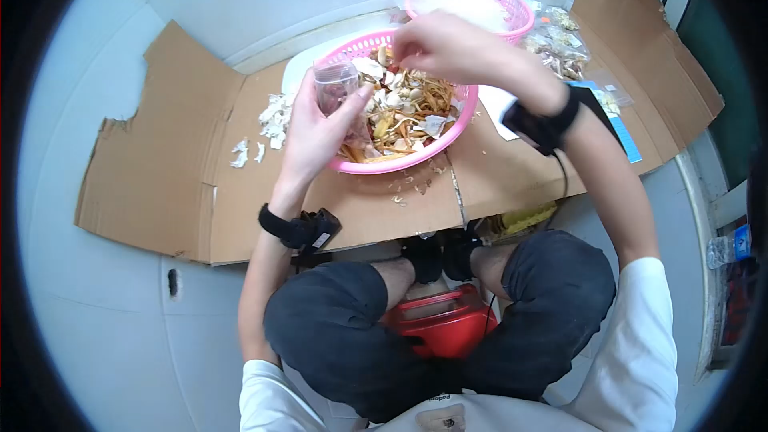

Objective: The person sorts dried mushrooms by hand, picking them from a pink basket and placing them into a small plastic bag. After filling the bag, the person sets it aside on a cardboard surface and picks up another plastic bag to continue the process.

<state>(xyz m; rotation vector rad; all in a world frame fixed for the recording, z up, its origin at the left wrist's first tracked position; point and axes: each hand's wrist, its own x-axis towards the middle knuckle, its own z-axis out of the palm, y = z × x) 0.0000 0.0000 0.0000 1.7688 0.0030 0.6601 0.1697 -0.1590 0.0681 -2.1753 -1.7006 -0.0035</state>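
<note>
While your left hand (316, 124) wraps its fingers (352, 104) round a clear cup (334, 86), your right hand (448, 48) pinches its fingers (404, 52) shut over the pink basket (400, 162); whether they grip a scrap, you cannot tell. Under both hands the basket holds mixed scraps (408, 108). Left of the cup, white bits (272, 120) lie on cardboard (160, 176). Beyond your right fingers sits a second basket (516, 12).

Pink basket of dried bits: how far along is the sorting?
Done: small white pile on the cardboard. In hand: left hand holds a clear bag; right hand picks over the pink basket. Left: basket mostly full.
</note>
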